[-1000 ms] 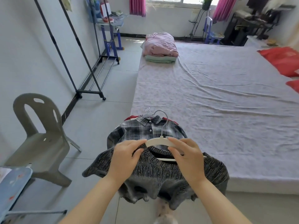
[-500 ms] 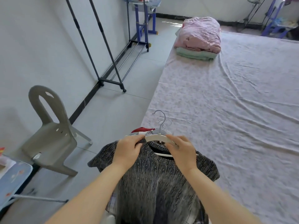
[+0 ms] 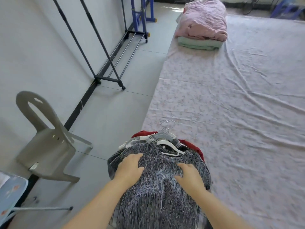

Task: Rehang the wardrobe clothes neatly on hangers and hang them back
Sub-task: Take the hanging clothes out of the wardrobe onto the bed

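- On the near corner of the bed (image 3: pixel 231 96) — one pile of clothes (image 3: pixel 115 161) on hangers.
- On top, one grey knit sweater (image 3: pixel 158 195), speckled and fuzzy, hung on one white plastic hanger (image 3: pixel 173 147).
- Two hands flat on its chest: left hand (image 3: pixel 130 167) and right hand (image 3: pixel 189 176), fingers spread, gripping nothing.
- Under it, one checked shirt (image 3: pixel 145 139) and one red garment (image 3: pixel 193 146).
- Shiny curved wire hooks (image 3: pixel 166 126) in a bunch — too tangled to count.
- On the floor nearby, one grey plastic chair (image 3: pixel 47 146) and one dark metal rack (image 3: pixel 109 79).
- Far up the bed, one crumpled pink blanket (image 3: pixel 204 22) on one folded green blanket (image 3: pixel 198 44).
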Demonstrator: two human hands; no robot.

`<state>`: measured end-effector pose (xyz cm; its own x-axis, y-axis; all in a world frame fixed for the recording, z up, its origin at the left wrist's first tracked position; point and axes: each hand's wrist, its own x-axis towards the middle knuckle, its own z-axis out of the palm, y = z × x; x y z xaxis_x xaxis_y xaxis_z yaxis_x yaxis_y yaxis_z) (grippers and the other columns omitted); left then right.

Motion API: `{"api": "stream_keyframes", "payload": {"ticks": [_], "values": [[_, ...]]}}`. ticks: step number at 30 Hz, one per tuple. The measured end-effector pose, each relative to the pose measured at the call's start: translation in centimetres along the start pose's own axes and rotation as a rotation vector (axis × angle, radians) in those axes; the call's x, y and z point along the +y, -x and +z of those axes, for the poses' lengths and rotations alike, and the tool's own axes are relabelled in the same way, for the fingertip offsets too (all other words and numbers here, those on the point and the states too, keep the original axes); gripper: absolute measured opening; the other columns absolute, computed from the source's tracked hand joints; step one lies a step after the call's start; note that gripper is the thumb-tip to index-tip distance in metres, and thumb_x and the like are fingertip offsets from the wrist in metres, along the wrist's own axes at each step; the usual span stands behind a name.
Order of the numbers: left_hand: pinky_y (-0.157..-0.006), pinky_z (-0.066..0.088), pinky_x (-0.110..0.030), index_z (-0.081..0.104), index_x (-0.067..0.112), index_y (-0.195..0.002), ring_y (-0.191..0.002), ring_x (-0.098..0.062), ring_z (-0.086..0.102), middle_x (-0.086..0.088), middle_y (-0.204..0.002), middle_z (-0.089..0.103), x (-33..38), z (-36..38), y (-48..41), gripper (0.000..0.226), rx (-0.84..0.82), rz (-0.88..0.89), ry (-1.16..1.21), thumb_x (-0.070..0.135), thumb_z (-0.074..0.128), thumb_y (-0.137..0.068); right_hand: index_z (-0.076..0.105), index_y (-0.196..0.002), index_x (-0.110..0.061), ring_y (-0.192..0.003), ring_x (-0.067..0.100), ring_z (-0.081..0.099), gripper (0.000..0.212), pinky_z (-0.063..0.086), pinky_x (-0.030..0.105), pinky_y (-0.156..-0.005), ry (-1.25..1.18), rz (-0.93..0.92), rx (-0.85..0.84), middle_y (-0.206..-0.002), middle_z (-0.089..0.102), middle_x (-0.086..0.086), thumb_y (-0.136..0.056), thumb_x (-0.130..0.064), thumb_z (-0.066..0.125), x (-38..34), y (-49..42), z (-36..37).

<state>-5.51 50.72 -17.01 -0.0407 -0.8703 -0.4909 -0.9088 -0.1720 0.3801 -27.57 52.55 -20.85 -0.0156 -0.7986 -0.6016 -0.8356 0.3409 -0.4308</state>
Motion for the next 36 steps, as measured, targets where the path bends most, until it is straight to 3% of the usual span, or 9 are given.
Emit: {"api": "stream_keyframes", "payload": {"ticks": [8,12,16,18,24,29,36], "values": [[-0.105,0.036,-0.041,0.028,0.024,-0.143,-0.126,-0.022,0.041,-0.002,-0.141,0.04,2.3,-1.0,-0.1,0.056,-0.194,0.214,-0.205,0.031,0.05,-0.092,0.035,-0.141,-0.02,-0.12,0.022,0.049,0.058,0.043,0.037,-0.101,-0.05,0.198,0.088,-0.143,0.037,0.007,-0.089,-0.03,0.059,1.1,5.4,0.6],[-0.103,0.039,-0.041,0.028,0.025,-0.143,-0.124,-0.021,0.044,-0.002,-0.142,0.04,3.8,-0.9,0.4,0.057,-0.235,0.451,-0.367,0.032,0.051,-0.091,0.037,-0.139,-0.021,-0.12,0.021,0.048,0.056,0.043,0.036,-0.099,-0.127,0.347,0.234,-0.137,0.044,0.004,-0.088,-0.03,0.059,1.5,10.4,2.5],[-0.099,0.043,-0.039,0.031,0.023,-0.142,-0.123,-0.021,0.046,-0.001,-0.143,0.039,5.6,0.3,2.6,0.053,-0.269,0.719,-0.536,0.029,0.049,-0.093,0.049,-0.128,-0.019,-0.113,0.023,0.053,0.044,0.044,0.031,-0.085,-0.217,0.533,0.389,-0.125,0.054,0.005,-0.086,-0.029,0.061,2.1,17.8,5.8],[-0.095,0.046,-0.037,0.033,0.024,-0.14,-0.119,-0.021,0.049,-0.002,-0.14,0.042,6.8,1.4,4.8,0.049,-0.281,0.848,-0.613,0.029,0.047,-0.093,0.052,-0.124,-0.02,-0.115,0.026,0.052,0.041,0.045,0.033,-0.091,-0.282,0.655,0.459,-0.123,0.054,0.007,-0.085,-0.026,0.062,2.3,22.2,8.3],[-0.087,0.048,-0.033,0.032,0.025,-0.139,-0.112,-0.022,0.053,-0.002,-0.139,0.042,9.9,6.8,15.2,0.048,-0.437,1.275,-0.811,0.031,0.045,-0.094,0.036,-0.139,-0.023,-0.126,0.019,0.042,0.054,0.036,0.027,-0.1,-0.488,1.015,0.655,-0.136,0.042,0.001,-0.09,-0.033,0.055,2.2,36.5,18.7],[-0.094,0.042,-0.035,0.035,0.022,-0.137,-0.118,-0.024,0.047,-0.001,-0.136,0.043,10.8,12.3,27.8,0.045,-0.516,1.637,-0.967,0.03,0.044,-0.093,0.035,-0.139,-0.022,-0.126,0.02,0.041,0.053,0.038,0.027,-0.099,-0.646,1.36,0.742,-0.134,0.042,0.002,-0.09,-0.03,0.053,-0.5,48.4,29.1],[-0.1,0.033,-0.033,0.033,0.026,-0.137,-0.123,-0.02,0.043,0.002,-0.132,0.044,3.0,19.3,49.5,0.047,-0.632,2.086,-1.099,0.034,0.045,-0.092,0.034,-0.139,-0.02,-0.123,0.022,0.042,0.049,0.04,0.029,-0.098,-0.894,1.716,0.863,-0.133,0.041,0.005,-0.092,-0.026,0.049,-9.0,63.1,45.0]]}}
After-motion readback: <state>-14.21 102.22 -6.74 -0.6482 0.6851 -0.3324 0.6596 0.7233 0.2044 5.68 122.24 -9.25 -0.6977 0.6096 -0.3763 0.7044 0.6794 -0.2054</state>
